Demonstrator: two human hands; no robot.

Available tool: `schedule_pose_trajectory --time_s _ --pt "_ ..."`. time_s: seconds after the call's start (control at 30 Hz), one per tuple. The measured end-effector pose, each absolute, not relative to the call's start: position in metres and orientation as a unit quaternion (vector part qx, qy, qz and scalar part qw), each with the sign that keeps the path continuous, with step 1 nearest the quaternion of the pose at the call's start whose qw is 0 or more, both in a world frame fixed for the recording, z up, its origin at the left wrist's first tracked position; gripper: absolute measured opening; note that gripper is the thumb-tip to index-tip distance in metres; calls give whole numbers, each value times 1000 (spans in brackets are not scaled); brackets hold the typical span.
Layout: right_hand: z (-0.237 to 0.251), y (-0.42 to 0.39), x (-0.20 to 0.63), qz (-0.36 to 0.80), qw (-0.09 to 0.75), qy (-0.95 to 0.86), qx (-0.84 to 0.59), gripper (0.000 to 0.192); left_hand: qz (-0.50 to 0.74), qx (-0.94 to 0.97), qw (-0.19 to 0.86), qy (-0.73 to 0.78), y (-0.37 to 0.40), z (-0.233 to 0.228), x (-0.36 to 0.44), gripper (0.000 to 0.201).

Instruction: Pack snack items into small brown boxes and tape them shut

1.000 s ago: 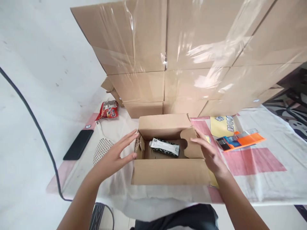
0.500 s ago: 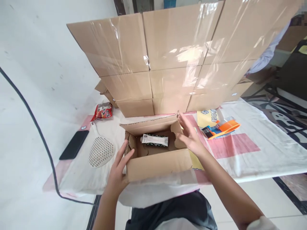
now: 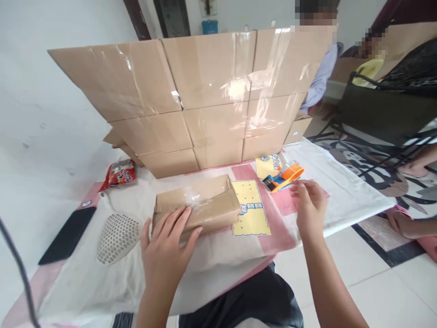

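A small cardboard box (image 3: 208, 212) lies on the cloth-covered table with its top flaps folded down, hiding what is inside. My left hand (image 3: 172, 234) rests flat over its left end, fingers spread across the flaps and thumb toward the front side. To the right, my right hand (image 3: 312, 205) is at the near right end of an orange and blue tape dispenser (image 3: 290, 175). Its fingers are loosely bent and apart; whether they touch the dispenser I cannot tell. A yellow printed sheet (image 3: 254, 214) lies between the box and my right hand.
A tall taped cardboard panel (image 3: 215, 105) stands behind. At left lie a white perforated scoop (image 3: 118, 237), a red food packet (image 3: 119, 173) and a black phone-like slab (image 3: 66, 237). Other people and a dark chair (image 3: 372, 118) are beyond the table's right side.
The box's flaps have been folded down over the white tube-like pack inside. My right hand has left the box and moved right to the tape dispenser. The view has swung right.
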State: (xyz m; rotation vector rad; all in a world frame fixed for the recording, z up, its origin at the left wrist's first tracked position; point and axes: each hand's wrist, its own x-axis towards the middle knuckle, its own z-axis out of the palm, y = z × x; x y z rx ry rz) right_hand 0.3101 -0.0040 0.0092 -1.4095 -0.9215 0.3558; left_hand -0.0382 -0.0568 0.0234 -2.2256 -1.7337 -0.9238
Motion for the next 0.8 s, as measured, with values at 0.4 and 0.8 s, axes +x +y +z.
schedule_pose_trajectory --time_s 0.4,0.8 --pt "13 3 312 132 552 -582 -583 37 -448 -726 -175 -492 -57 22 84 42" --pt "28 -8 316 70 606 -553 -568 36 -418 -594 -575 -378 -64 19 146 39"
